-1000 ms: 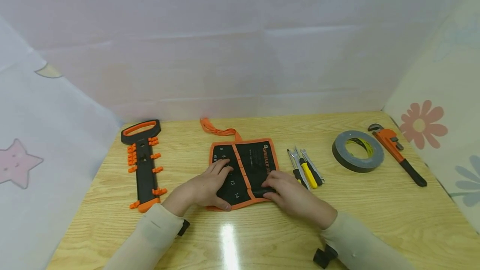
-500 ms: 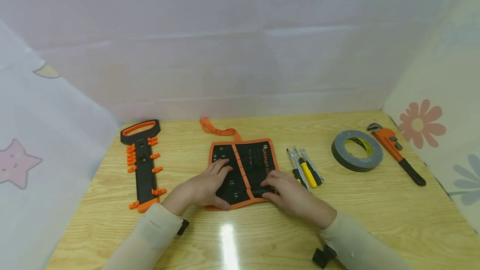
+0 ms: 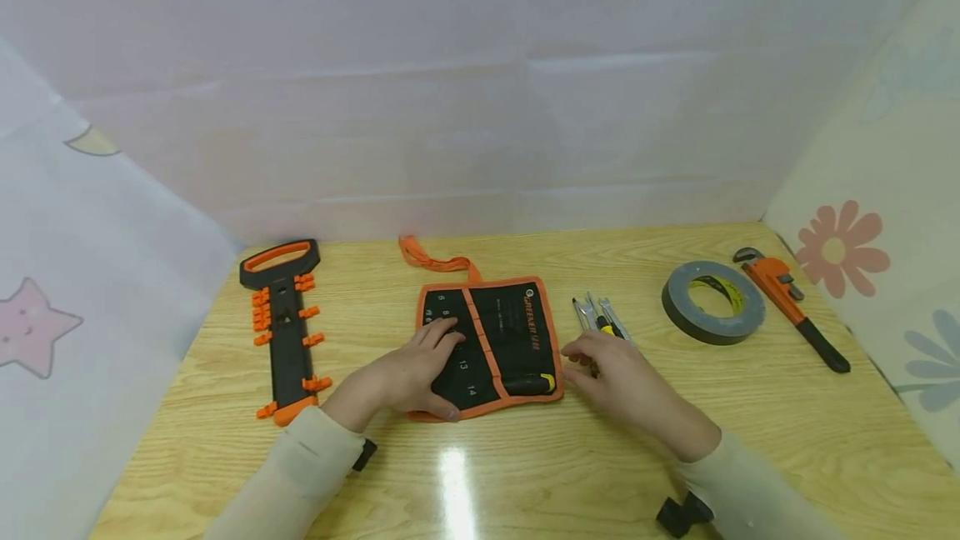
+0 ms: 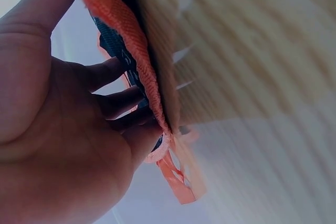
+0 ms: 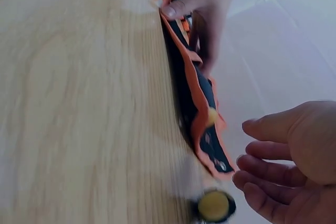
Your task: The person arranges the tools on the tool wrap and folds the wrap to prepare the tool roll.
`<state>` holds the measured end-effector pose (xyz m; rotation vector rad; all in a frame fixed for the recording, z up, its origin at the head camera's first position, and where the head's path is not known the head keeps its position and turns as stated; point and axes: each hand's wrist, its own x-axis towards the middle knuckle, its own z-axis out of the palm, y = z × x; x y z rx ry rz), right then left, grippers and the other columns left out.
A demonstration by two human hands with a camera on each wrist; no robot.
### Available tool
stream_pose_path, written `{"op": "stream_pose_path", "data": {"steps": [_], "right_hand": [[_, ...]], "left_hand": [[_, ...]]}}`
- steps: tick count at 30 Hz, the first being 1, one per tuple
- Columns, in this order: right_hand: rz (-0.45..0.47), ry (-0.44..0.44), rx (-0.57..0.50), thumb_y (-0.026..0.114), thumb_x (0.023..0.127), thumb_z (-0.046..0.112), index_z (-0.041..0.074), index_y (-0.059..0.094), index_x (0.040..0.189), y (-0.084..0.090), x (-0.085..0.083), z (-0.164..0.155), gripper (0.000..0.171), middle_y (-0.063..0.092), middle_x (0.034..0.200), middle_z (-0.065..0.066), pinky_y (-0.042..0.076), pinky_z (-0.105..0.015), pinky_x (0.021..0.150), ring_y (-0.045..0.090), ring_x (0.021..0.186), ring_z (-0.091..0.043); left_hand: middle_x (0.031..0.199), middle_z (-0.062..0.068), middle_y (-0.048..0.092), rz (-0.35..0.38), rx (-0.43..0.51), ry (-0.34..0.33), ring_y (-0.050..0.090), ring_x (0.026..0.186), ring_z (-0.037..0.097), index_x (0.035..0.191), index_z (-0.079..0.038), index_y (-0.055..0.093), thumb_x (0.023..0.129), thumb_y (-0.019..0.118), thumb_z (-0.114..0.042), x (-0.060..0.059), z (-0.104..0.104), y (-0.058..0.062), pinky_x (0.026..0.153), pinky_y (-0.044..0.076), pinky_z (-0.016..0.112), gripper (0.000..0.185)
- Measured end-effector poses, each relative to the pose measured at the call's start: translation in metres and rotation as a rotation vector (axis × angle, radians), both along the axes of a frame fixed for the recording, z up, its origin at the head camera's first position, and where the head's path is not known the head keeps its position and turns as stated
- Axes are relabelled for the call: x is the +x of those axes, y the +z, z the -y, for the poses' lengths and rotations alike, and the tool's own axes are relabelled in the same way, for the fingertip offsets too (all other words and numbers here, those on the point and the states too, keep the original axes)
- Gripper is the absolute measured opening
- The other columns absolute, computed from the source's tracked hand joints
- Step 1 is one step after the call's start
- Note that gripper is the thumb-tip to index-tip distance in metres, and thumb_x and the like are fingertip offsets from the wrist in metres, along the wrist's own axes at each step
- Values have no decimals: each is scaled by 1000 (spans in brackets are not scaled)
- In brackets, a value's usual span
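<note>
Now the left hand (image 3: 405, 377) presses flat on the tool roll (image 3: 491, 344); the right hand (image 3: 622, 382), fingers loose and empty, hovers nearer the screwdrivers (image 3: 600, 319), whose shafts point away from it.

Lying on the wooden table (image 3: 750, 440): orange-and-black clip rack (image 3: 286, 329) at far left, roll of grey tape (image 3: 712, 302) at right, orange pipe wrench (image 3: 792, 307) sitting just beyond it.
</note>
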<state>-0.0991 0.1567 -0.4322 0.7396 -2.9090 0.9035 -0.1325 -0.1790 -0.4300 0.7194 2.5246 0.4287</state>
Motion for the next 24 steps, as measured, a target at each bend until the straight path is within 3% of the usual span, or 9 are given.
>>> {"op": "stream_pose_path", "data": {"steps": [9, 19, 24], "right_hand": [[78, -181, 40, 84, 95, 18, 6, 78, 97, 1, 2, -25, 13, 62, 82, 3, 42, -24, 61, 49, 69, -8], [138, -225, 107, 88, 92, 30, 8, 73, 85, -5, -2, -28, 28, 53, 74, 1, 35, -27, 60, 45, 67, -13], [186, -240, 118, 88, 92, 34, 9, 74, 83, -7, -4, -26, 31, 56, 76, -1, 37, -29, 60, 47, 67, -14]], "left_hand": [[180, 21, 10, 1, -5, 5, 11, 168, 44, 166, -4, 32, 85, 92, -48, 0, -1, 1, 127, 36, 58, 110], [180, 21, 10, 7, -1, 5, 10, 168, 43, 167, -3, 32, 86, 92, -48, 0, -1, 2, 128, 35, 58, 110], [180, 21, 10, 10, 1, 6, 10, 168, 44, 166, -3, 32, 86, 92, -47, 1, -1, 3, 127, 36, 58, 110]]}}
